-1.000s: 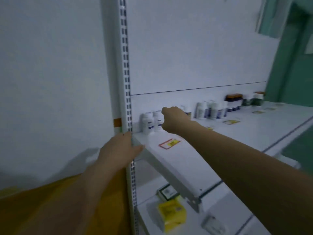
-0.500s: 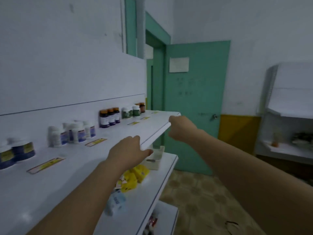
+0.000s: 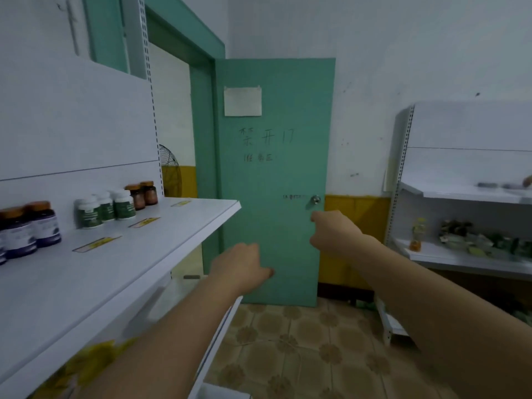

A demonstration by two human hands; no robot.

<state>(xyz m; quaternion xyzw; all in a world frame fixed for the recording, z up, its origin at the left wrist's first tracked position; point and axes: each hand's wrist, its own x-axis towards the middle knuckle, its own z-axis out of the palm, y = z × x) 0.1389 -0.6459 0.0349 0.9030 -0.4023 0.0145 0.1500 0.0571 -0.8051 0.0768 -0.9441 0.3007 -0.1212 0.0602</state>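
Observation:
Both arms reach forward into the aisle. My left hand [image 3: 240, 267] hangs in the air off the right end of the white shelf [image 3: 121, 272], its fingers loosely curled, holding nothing. My right hand [image 3: 332, 233] is raised in front of the green door [image 3: 276, 174], just below the round knob [image 3: 316, 199], fingers curled with nothing in them and not touching the knob. On the shelf stand white bottles with green labels [image 3: 106, 208], dark bottles with orange caps [image 3: 28, 226] and brown bottles [image 3: 143, 194].
A second white shelf unit [image 3: 466, 197] with small goods stands at the right wall. A paper sheet [image 3: 242, 101] is taped on the door. A fan [image 3: 169, 171] shows through the doorway at the left. Patterned floor tiles [image 3: 302, 349] lie ahead. Yellow packets [image 3: 95, 361] lie on the lower shelf.
My view has swung right, from the shelf's left upright to the door. Both hands have left the shelf and its bottles and now hang in the open aisle.

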